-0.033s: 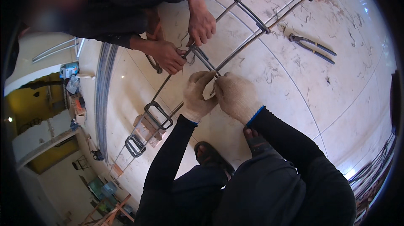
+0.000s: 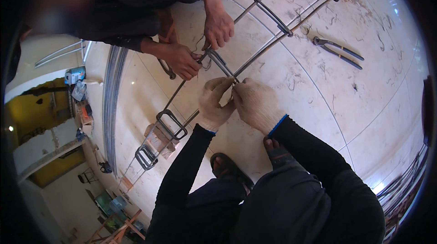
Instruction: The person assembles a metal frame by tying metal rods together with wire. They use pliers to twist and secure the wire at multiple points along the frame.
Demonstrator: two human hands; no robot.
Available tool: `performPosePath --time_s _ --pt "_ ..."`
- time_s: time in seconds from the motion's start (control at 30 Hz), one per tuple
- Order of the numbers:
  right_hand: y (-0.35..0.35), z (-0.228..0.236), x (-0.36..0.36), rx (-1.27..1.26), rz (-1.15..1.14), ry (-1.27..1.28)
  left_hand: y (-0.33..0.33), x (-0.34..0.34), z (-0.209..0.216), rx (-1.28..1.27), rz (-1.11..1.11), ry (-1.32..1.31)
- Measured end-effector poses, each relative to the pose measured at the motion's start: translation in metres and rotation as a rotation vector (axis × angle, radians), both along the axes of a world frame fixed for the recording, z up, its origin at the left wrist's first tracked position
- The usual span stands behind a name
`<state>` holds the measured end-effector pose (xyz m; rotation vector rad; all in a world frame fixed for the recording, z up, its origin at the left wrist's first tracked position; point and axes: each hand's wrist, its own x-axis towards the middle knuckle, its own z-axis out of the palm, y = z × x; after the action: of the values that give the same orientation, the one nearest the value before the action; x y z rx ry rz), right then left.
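1. My left hand (image 2: pixel 213 103), gloved, is curling thumb and finger in toward the near corner of a steel loop (image 2: pixel 220 64); I cannot tell what its fingertips are gripping.
2. My right hand (image 2: pixel 256 104), gloved too, is bunching its fingers at that same corner, beside the left; they are hiding whatever they may be pinching.
3. I am seeing almost no change from the previous picture: both hands are shifting only very slightly and staying at the corner. I am judging from this that the work is remaining on this one joint.
4. The loop is lying across the long bars (image 2: pixel 259 55), between me and a co-worker.
5. At its far end, the co-worker's upper hand (image 2: pixel 218 28) is reaching down with bent fingers, and the lower hand (image 2: pixel 183 63) is closing near the bar; neither is visibly moving.
6. Farther out, more loops (image 2: pixel 274 16) are sitting along the bars, and a brick (image 2: pixel 160 143) is lying beneath them at lower left.
7. Pincers (image 2: pixel 324 42) are lying apart on the floor (image 2: pixel 300 107), among wire scraps (image 2: pixel 381 41).
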<state>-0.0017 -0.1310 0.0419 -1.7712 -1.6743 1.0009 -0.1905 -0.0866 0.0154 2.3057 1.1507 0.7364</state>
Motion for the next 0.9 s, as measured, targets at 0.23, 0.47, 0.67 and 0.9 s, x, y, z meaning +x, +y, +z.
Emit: performPosePath --time_s 0.23,0.47,0.67,0.9 --pt "0.0 -0.01 0.001 -0.064 -0.188 0.188 -0.002 -0.002 -0.009 0.024 0.014 -0.063" --pt "0.019 -0.008 0.004 -0.209 -0.211 0.335 0.004 0.003 -0.006 -0.069 0.048 -0.113" --pt "0.011 -0.016 0.006 0.137 -0.13 0.159 0.004 0.004 -0.005 -0.134 0.071 -0.187" --pt "-0.006 -0.03 0.003 -0.318 -0.325 0.621 0.003 0.004 -0.01 -0.06 0.055 -0.165"
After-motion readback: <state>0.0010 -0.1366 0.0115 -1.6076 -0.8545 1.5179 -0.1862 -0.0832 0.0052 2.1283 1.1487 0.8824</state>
